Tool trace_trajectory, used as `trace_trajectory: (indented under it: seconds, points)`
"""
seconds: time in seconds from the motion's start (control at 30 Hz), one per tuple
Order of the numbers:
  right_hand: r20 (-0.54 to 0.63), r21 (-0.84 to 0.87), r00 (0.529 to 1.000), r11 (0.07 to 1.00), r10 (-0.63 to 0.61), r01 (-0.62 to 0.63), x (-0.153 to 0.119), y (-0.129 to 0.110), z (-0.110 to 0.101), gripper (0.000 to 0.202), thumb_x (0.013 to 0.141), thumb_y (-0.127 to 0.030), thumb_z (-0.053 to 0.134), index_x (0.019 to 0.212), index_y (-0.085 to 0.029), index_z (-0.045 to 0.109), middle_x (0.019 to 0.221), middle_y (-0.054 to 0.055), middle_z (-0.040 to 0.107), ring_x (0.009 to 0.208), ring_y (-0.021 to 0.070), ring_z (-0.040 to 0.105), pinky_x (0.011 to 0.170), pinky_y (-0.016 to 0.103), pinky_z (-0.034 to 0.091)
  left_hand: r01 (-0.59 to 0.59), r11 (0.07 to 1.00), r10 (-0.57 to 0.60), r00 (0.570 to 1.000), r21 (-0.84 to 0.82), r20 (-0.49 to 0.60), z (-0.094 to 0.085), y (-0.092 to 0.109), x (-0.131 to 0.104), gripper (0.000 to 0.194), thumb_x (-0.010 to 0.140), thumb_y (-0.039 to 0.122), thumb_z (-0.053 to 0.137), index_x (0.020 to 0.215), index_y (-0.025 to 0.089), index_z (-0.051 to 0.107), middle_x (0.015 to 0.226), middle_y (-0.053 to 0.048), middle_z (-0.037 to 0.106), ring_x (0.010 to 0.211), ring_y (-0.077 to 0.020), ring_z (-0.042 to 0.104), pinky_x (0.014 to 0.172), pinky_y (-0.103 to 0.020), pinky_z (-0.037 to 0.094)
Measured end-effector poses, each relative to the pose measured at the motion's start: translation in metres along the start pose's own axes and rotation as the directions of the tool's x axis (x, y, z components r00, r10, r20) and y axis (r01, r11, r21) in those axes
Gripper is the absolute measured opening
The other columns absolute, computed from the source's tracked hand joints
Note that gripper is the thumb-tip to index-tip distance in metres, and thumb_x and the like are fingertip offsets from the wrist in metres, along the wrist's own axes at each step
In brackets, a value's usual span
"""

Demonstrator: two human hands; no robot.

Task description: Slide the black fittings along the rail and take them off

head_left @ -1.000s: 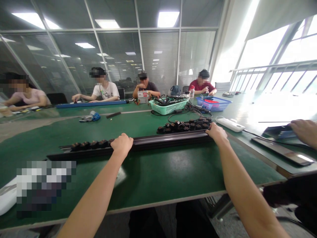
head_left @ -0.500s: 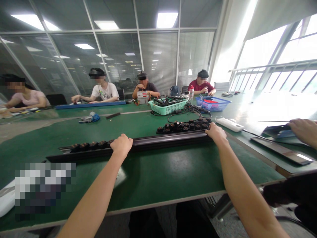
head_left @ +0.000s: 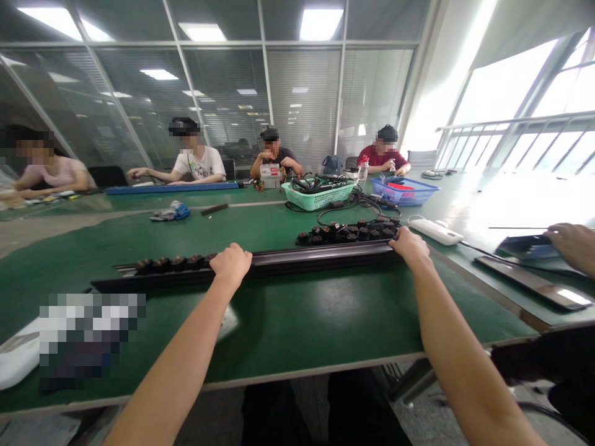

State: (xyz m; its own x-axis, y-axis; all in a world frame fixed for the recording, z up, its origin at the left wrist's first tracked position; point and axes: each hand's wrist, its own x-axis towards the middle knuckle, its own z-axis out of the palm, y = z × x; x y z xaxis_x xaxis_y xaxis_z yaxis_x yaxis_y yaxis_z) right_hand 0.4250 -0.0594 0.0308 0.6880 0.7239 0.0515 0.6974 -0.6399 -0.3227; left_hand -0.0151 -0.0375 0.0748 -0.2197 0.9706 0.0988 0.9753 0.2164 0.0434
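Two bare forearms reach forward over a green table (head_left: 325, 334), the hands well apart, each closed on one long black rail (head_left: 320, 257). The rail lies lengthwise across the near part of the table, its left end a little closer to the viewer than its right. The left hand (head_left: 232, 265) grips it near the middle, knuckles up; the right hand (head_left: 411, 246) holds it close to the right end. The fingertips of both are hidden, so how they curl cannot be told. Just behind the rail, left of the left hand, runs a row of round black parts (head_left: 171, 264); a denser black cluster (head_left: 346, 233) sits behind its right half, near the right hand. Farther back are a green basket (head_left: 320, 198) heaped with black cables and, to its right, a blue basket (head_left: 411, 197) with something red inside. A bunched grey and blue cloth (head_left: 170, 212) lies at left. On the right are a white power strip (head_left: 436, 230), a flat bar (head_left: 530, 282) and, at the edge of view, a co-worker's hand (head_left: 574, 248). Four people sit along the far side.
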Motion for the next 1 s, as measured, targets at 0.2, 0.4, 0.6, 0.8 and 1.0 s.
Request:
trace_trajectory:
  seconds: [0.2, 0.4, 0.6, 0.8, 1.0]
  points:
    - [0.012, -0.007, 0.999, 0.999, 0.032, -0.032, -0.0015, -0.0027, 0.0015, 0.048, 0.097, -0.042, 0.058, 0.141, -0.022, 0.057, 0.136, 0.024, 0.062, 0.129, 0.0374, 0.062, 0.101, 0.05, 0.052, 0.004, 1.0, -0.003, 1.0, -0.017, 0.014, 0.0004, -0.0007, 0.0006, 0.05, 0.101, 0.035, 0.037, 0.133, 0.004, 0.061, 0.127, -0.027, 0.072, 0.12, -0.0375, 0.07, 0.095, -0.045, 0.054]
    - [0.004, -0.007, 0.999, 0.999, 0.039, -0.039, -0.0046, -0.0049, 0.0019, 0.055, 0.098, -0.041, 0.054, 0.147, -0.016, 0.052, 0.142, 0.029, 0.056, 0.134, 0.0412, 0.057, 0.103, 0.051, 0.049, -0.002, 1.0, 0.002, 1.0, -0.009, 0.009, -0.0002, -0.0005, 0.0001, 0.051, 0.1, 0.036, 0.037, 0.132, 0.004, 0.061, 0.127, -0.027, 0.072, 0.119, -0.0366, 0.071, 0.092, -0.044, 0.055]
    - [0.011, -0.002, 0.999, 0.999, 0.051, -0.051, -0.0047, -0.0041, -0.0008, 0.058, 0.097, -0.041, 0.056, 0.148, -0.014, 0.05, 0.143, 0.03, 0.056, 0.135, 0.0404, 0.057, 0.105, 0.051, 0.049, 0.003, 1.0, -0.003, 1.0, -0.011, 0.012, 0.0005, -0.0004, 0.0013, 0.05, 0.101, 0.036, 0.037, 0.132, 0.005, 0.062, 0.127, -0.027, 0.072, 0.12, -0.0367, 0.07, 0.093, -0.044, 0.054]
    - [0.005, -0.009, 0.997, 0.997, 0.08, -0.08, -0.001, 0.0007, -0.0019, 0.057, 0.097, -0.041, 0.057, 0.148, -0.015, 0.051, 0.141, 0.026, 0.058, 0.136, 0.0388, 0.058, 0.106, 0.051, 0.05, 0.006, 1.0, -0.006, 1.0, -0.011, 0.015, -0.0011, 0.0007, -0.0013, 0.049, 0.102, 0.034, 0.037, 0.134, 0.005, 0.061, 0.129, -0.027, 0.071, 0.122, -0.0369, 0.069, 0.095, -0.044, 0.054]
    - [-0.003, 0.005, 0.997, 0.997, 0.075, -0.075, 0.0021, 0.0026, -0.0017, 0.055, 0.096, -0.039, 0.059, 0.146, -0.017, 0.053, 0.14, 0.028, 0.059, 0.134, 0.0402, 0.059, 0.103, 0.052, 0.051, 0.004, 1.0, -0.004, 1.0, -0.022, 0.013, -0.0006, 0.0003, -0.0009, 0.05, 0.101, 0.034, 0.038, 0.133, 0.004, 0.061, 0.128, -0.027, 0.071, 0.121, -0.0377, 0.07, 0.095, -0.045, 0.054]
